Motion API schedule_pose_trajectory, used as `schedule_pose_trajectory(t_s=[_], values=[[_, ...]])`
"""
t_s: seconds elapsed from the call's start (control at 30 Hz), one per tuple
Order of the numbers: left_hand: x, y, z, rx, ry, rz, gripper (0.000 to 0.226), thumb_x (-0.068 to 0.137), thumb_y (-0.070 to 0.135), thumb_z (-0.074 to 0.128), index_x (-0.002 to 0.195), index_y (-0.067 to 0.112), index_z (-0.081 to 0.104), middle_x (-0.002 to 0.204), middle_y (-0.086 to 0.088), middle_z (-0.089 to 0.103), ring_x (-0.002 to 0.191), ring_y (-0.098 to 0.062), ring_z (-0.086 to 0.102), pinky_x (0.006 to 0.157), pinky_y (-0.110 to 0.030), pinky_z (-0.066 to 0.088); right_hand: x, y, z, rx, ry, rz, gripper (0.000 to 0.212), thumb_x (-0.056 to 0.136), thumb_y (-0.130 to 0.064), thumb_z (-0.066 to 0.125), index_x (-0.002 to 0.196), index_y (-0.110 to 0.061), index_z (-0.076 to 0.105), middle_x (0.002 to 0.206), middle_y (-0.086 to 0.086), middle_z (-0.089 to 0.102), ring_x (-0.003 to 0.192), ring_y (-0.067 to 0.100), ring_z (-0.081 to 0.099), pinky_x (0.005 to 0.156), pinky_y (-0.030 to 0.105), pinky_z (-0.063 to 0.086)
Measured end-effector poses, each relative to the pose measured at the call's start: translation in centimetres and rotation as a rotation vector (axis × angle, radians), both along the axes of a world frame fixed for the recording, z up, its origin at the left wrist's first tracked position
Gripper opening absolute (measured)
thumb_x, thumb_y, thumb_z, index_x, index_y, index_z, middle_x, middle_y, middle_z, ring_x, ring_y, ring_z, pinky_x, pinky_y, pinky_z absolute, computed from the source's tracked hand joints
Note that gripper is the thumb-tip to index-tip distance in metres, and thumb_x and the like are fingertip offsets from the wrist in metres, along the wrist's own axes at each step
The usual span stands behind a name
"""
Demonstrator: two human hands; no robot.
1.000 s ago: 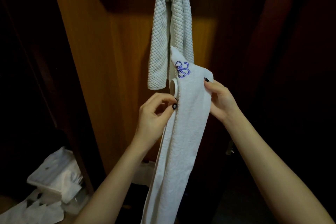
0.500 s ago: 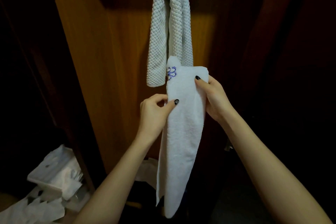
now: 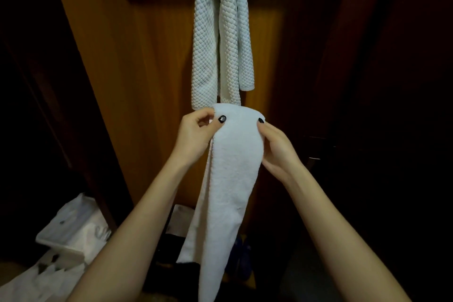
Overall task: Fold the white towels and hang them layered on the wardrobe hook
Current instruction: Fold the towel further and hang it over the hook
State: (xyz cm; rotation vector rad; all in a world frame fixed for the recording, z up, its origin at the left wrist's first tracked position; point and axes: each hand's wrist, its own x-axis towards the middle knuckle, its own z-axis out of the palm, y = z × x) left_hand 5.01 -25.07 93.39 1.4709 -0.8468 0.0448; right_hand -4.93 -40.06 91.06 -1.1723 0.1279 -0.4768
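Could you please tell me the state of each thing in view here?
Textured towel: hangs doubled over at the top, ends down.
Smooth white towel: folded into a long strip, held up, not yet hung.
Left hand: pinches the strip's top left edge.
Right hand: pinches the strip's top right edge.
White bags: crumpled, lying at lower left.

A hung towel (image 3: 221,39) is being shown draped high at centre, in front of the wardrobe panel (image 3: 147,81). Just below, before its lower ends, a held towel (image 3: 232,179) is being gripped at its top edge: the left hand (image 3: 196,135) is being placed at the left corner, the right hand (image 3: 277,144) at the right. Bags (image 3: 73,235) are being seen lying at lower left, left of the panel.
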Motion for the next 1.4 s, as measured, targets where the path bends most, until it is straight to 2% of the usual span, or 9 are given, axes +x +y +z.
schedule_pose_trajectory(t_s=[0.1,0.17,0.3,0.4,0.63,0.77,0.93,1.03,1.4], values=[[0.5,0.4,0.0,0.043,-0.035,0.018,0.013,0.09,0.003,0.065,0.09,-0.01,0.066,0.084,-0.017,0.056,0.077,-0.018,0.047,0.073,-0.031,0.039,0.0,0.6,-1.0,-0.255,0.034,0.094,0.035,0.097,-0.028,0.059,0.132,-0.03,0.053,0.131,-0.002,0.064,0.12,0.016,0.061,0.096,0.032,0.053],[0.8,0.8,0.0,0.053,-0.039,0.027,0.017,0.089,0.006,0.068,0.092,-0.01,0.066,0.087,-0.025,0.06,0.08,-0.02,0.049,0.075,-0.033,0.041,0.0,0.6,-0.8,-0.232,0.026,0.11,0.045,0.09,-0.025,0.067,0.133,-0.026,0.054,0.129,0.0,0.066,0.117,0.019,0.064,0.088,0.031,0.056],[0.4,1.9,-0.3,-0.05,0.075,0.041,0.012,0.09,0.011,0.068,0.096,0.005,0.06,0.077,-0.002,0.062,0.067,-0.006,0.053,0.061,-0.016,0.044,0.3,0.7,0.3,-0.151,-0.025,0.071,0.031,0.088,-0.014,0.067,0.118,-0.019,0.065,0.113,0.005,0.073,0.101,0.019,0.071,0.073,0.027,0.057],[-0.4,2.4,-2.5,-0.071,0.21,0.016,0.01,0.097,0.02,0.057,0.09,0.014,0.053,0.064,0.005,0.055,0.055,-0.005,0.046,0.05,-0.018,0.037,0.8,0.6,0.8,-0.13,-0.038,0.065,0.025,0.092,-0.011,0.063,0.116,-0.017,0.065,0.108,0.003,0.074,0.096,0.018,0.072,0.071,0.027,0.057],[-1.9,2.7,-6.6,-0.04,0.117,-0.052,0.013,0.094,0.008,0.06,0.092,0.016,0.071,0.083,0.012,0.073,0.079,-0.002,0.066,0.071,-0.014,0.05,0.8,-0.4,2.2,-0.022,-0.109,0.059,0.026,0.094,-0.007,0.059,0.119,-0.013,0.061,0.106,0.003,0.074,0.097,0.018,0.071,0.074,0.029,0.058],[-1.5,2.3,-6.9,-0.085,0.136,-0.035,0.018,0.088,0.003,0.067,0.087,0.021,0.065,0.081,0.013,0.069,0.074,-0.005,0.063,0.069,-0.014,0.049,0.8,-0.9,3.1,0.061,-0.149,0.076,0.029,0.093,-0.007,0.058,0.122,-0.012,0.059,0.106,0.004,0.074,0.095,0.017,0.071,0.074,0.03,0.058],[-1.2,2.2,-6.8,-0.155,0.148,-0.049,0.018,0.088,0.006,0.068,0.09,0.023,0.07,0.093,0.007,0.074,0.084,-0.011,0.066,0.075,-0.019,0.052,0.8,-1.5,4.1,0.124,-0.194,0.113,0.032,0.093,-0.007,0.057,0.124,-0.013,0.057,0.107,0.005,0.074,0.097,0.018,0.071,0.076,0.032,0.058],[-1.7,2.0,-7.0,-0.121,0.039,-0.04,0.025,0.089,0.005,0.067,0.094,0.029,0.072,0.097,0.01,0.074,0.094,-0.005,0.068,0.08,-0.016,0.05,0.8,-1.6,4.4,0.13,-0.201,0.115,0.029,0.095,-0.007,0.055,0.122,-0.013,0.058,0.104,0.004,0.075,0.095,0.017,0.072,0.075,0.031,0.058],[-2.6,1.4,-7.7,-0.167,0.094,-0.001,0.023,0.085,0.003,0.071,0.089,0.025,0.069,0.091,0.004,0.07,0.084,-0.007,0.067,0.074,-0.016,0.05,1.1,-2.0,4.2,0.113,-0.18,0.122,0.031,0.093,-0.007,0.056,0.123,-0.015,0.058,0.105,0.004,0.074,0.096,0.018,0.071,0.075,0.032,0.059]])
